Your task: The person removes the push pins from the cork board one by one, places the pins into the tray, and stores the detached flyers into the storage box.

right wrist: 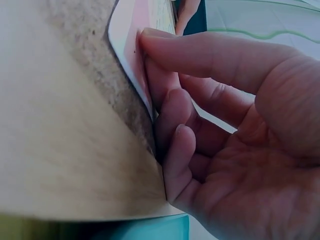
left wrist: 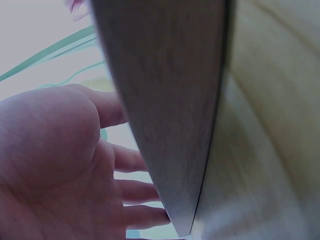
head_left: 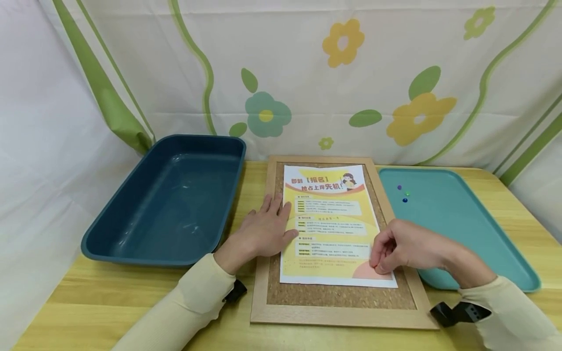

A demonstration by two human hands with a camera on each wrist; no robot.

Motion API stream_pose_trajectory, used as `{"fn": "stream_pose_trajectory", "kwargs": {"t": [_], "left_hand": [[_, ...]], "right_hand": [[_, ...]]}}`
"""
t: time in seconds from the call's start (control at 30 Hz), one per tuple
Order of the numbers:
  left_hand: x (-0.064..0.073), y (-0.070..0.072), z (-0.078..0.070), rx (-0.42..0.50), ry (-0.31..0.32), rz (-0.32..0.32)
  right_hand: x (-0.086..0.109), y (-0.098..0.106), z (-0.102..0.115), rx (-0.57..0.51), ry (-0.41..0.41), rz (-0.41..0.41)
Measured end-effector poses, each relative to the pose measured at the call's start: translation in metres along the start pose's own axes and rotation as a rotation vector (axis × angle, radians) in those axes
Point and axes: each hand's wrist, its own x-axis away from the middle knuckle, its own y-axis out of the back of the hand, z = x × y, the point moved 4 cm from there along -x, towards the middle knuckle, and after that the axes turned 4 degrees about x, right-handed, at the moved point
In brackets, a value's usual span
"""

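A printed yellow-and-white poster (head_left: 331, 229) lies on a wood-framed cork board (head_left: 342, 298). My left hand (head_left: 265, 231) rests spread across the left side of the frame, its fingertips at the poster's left edge. The left wrist view shows the palm beside the frame's side (left wrist: 162, 110). At the poster's lower right corner, my right hand (head_left: 406, 248) pinches what looks like a small push pin, almost wholly hidden by thumb and forefinger. Its other fingers (right wrist: 180, 150) curl beside the board's edge in the right wrist view.
A deep dark-blue basin (head_left: 175, 209) stands left of the board. A shallow teal tray (head_left: 456, 219) lies on the right, close by the board, with a purple, a green and a blue pin (head_left: 405, 200) in it. A flower-print curtain (head_left: 307, 73) hangs behind the wooden table (head_left: 88, 297).
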Motion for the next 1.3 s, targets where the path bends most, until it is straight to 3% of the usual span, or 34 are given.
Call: {"fn": "stream_pose_trajectory", "kwargs": {"t": [0.43,1.1,1.3], "left_hand": [[0.0009,-0.0008,0.0006,-0.009,0.006,-0.003],[-0.0008,-0.0015,-0.0002,-0.016,0.005,-0.008],[-0.0004,-0.0009,-0.0001,-0.003,-0.003,-0.009]], "right_hand": [[0.0007,0.0008,-0.0028,-0.048,0.009,0.032],[0.0014,0.0044,-0.005,-0.137,0.031,0.005],[0.0004,0.0083,-0.0058,-0.142,0.051,-0.041]]}}
